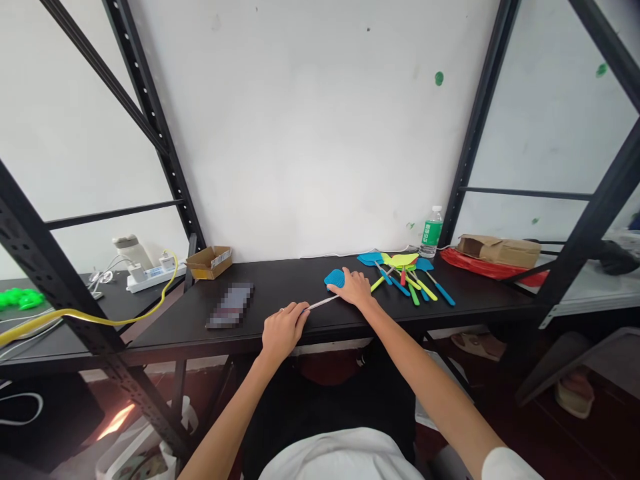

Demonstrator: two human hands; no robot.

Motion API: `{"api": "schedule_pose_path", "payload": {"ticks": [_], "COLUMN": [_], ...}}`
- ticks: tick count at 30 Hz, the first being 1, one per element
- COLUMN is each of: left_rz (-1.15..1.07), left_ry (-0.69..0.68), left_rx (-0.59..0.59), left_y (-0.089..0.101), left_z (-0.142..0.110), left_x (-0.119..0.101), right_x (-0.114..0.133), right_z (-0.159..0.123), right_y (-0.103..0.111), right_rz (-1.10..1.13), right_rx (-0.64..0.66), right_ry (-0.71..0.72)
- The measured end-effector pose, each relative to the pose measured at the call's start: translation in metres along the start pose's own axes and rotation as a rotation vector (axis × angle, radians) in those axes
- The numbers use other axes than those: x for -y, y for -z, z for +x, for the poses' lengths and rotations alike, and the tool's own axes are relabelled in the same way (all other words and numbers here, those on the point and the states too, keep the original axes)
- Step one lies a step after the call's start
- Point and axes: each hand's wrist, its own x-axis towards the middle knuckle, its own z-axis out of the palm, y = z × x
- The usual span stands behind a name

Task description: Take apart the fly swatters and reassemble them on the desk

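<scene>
Swatter in hand: blue fly swatter (334,280) lying flat on the black worktop (280,293), its head toward the wall and its thin metal shaft running back toward the person.
Left hands detail: left hand (281,330) curled, fingertips pinching the near end of the shaft, ring on one finger.
Right hands detail: right hand (356,287) laid palm down with fingers spread over the blue head, pressing it onto the worktop.
Pile: loose heap of fly swatters (406,273) in blue, yellow-green and red, just right of the right hand, handles fanned toward the worktop edge.
Bottle: green-labelled water bottle (431,232) upright by the wall behind the heap.
Left side: small cardboard box (210,261) near the wall; blurred flat object (231,305) lying between that box and the left hand.
Far right: brown paper parcel (500,250) on red sheeting (480,268).
</scene>
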Motion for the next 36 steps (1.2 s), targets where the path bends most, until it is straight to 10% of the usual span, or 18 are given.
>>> {"api": "schedule_pose_path", "payload": {"ticks": [13,22,36], "left_rz": [-0.033,-0.042,-0.031], "left_ry": [0.012,0.022,0.019], "left_rx": [-0.004,-0.001,-0.009], "left_y": [-0.001,0.002,0.001], "left_z": [-0.001,-0.001,-0.001], "left_x": [0.000,0.000,-0.001], "right_x": [-0.002,-0.024,-0.029], "right_z": [-0.014,-0.041,-0.040], "right_y": [0.008,0.011,0.007], "right_rz": [0.350,1.237,1.435], "right_rx": [-0.041,-0.057,-0.186], "right_ry": [0.069,-0.056,-0.108]}}
